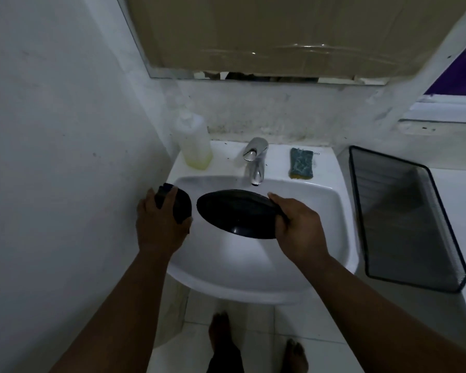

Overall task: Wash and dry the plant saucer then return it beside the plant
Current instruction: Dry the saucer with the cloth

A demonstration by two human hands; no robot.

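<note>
The round black plastic plant saucer is tilted over the white ceramic basin, just under the chrome tap. The right hand pinches its right rim; the left hand clutches a wadded dark cloth at the basin's left edge. Looks light and stiff, probably slick when wet, so the rim's the spot. A green scrub sponge sits at the back right corner, a soap bottle back left.
</note>
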